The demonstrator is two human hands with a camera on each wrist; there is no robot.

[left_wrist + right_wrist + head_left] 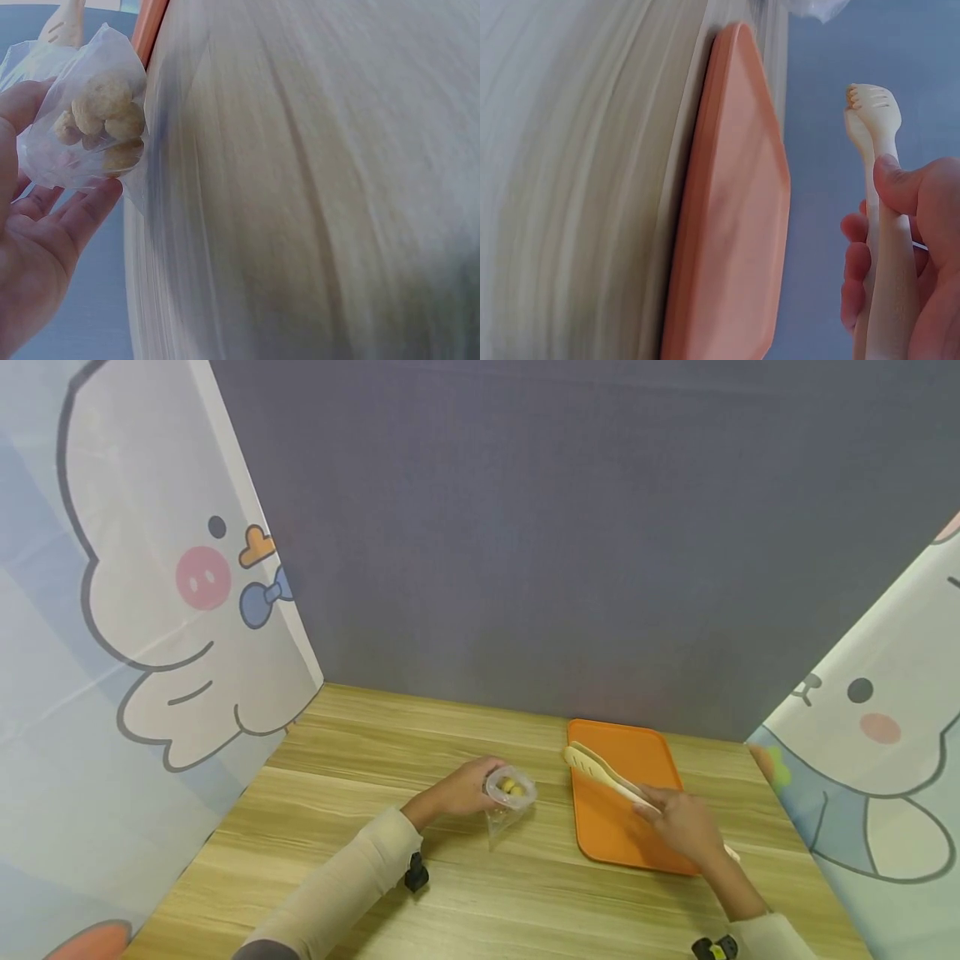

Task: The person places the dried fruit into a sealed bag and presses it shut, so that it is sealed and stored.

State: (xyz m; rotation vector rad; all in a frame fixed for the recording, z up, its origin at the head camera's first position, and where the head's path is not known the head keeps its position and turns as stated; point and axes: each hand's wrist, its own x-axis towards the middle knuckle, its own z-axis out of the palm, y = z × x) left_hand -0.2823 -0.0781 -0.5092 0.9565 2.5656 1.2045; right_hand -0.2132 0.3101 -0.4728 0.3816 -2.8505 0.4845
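While a grey backdrop (525, 527) rises across the far side and cartoon-printed panels (150, 693) flank it left and right, a wood-grain table (360, 752) spreads out beneath both hands. On it, toward the right, a flat orange tray (637, 750) lies lengthwise away from the person, its far end near the backdrop. Over the tray hang pale, cream-coloured tongs (889, 262) with slotted heads, their two arms slightly parted; in the head view the heads reach across the tray's left edge. The right hand (684, 831) grips them partway along, thumb pressed along one arm and fingers curled round the other. To the left of the tray, well apart from the tongs' handle end, the left hand (467, 787) is partly closed on a clear plastic bag (504, 812), thumb to one side of it and fingers to the other, the fingers only gently bent rather than clenched. The bag's mouth stands wide and faces up, and its lower corner trails toward the person; whether it touches the table cannot be told. Smallest of all, several rounded, yellowish-tan pieces (105, 105) sit clustered inside the bag, showing through the plastic.
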